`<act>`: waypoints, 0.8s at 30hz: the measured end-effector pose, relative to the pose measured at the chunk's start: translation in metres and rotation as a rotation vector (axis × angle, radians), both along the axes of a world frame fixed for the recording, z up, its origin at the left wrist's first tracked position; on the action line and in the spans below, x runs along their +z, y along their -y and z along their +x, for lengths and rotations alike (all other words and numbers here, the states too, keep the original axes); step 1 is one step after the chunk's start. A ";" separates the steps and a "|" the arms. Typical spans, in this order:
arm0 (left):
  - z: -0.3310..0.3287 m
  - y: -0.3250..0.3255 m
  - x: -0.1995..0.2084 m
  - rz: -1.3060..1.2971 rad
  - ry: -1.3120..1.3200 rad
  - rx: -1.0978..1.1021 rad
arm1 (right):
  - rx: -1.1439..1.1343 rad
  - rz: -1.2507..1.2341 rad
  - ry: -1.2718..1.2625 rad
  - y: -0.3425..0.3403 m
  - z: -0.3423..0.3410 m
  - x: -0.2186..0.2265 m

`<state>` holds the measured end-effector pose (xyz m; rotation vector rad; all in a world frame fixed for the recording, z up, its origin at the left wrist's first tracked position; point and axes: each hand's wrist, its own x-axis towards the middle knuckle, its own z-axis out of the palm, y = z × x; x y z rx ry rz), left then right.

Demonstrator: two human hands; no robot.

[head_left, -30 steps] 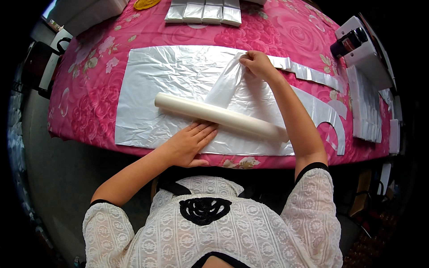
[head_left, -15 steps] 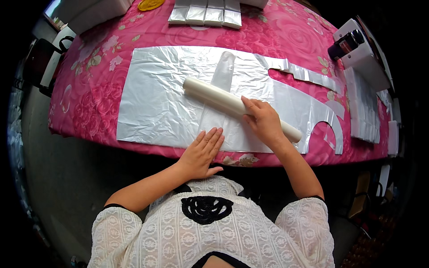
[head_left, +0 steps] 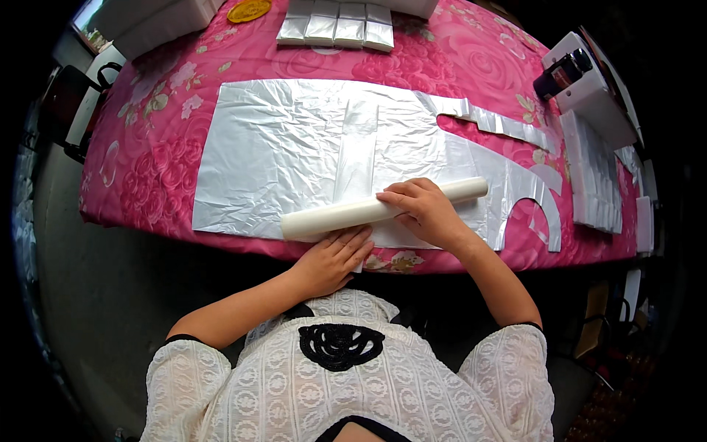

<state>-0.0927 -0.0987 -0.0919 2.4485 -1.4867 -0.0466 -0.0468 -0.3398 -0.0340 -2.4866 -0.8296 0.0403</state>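
Observation:
A thin, silvery-white plastic sheet (head_left: pixel 265 147), cut like an apron with curved cut-outs and strap-like strips at its right end, lies wrinkled across the table. A translucent film strip (head_left: pixel 357 151) runs over its middle from far to near. My right hand (head_left: pixel 427 214) is closed around a long white roll (head_left: pixel 324 218), which lies slanted over the sheet's near part, left end nearer me. Just below the roll, my left hand (head_left: pixel 335 256) rests flat at the sheet's near edge, fingers stretched out. A bit of film shows beneath it at the table edge.
The table has a pink floral cloth (head_left: pixel 155 169). Stacks of folded silvery packets (head_left: pixel 335 29) lie at the far side and more folded sheets (head_left: pixel 589 173) at the right. A dark jar (head_left: pixel 563 75) rests by a white foam box (head_left: pixel 600 103). A yellow disc (head_left: pixel 249 10) lies far left.
My right hand has swung the roll: its left end came nearer me and its right end moved away. The film strip now lies straighter and flatter. My left hand stays near the edge.

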 end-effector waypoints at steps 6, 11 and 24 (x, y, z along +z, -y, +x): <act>-0.011 0.005 -0.006 0.032 0.092 0.036 | 0.068 -0.045 0.142 -0.024 0.058 -0.016; -0.011 0.005 -0.016 0.017 0.189 0.036 | 0.021 -0.035 0.226 -0.038 0.133 -0.023; 0.004 -0.024 0.000 0.029 0.073 -0.066 | 0.115 0.103 -0.012 -0.036 0.076 -0.018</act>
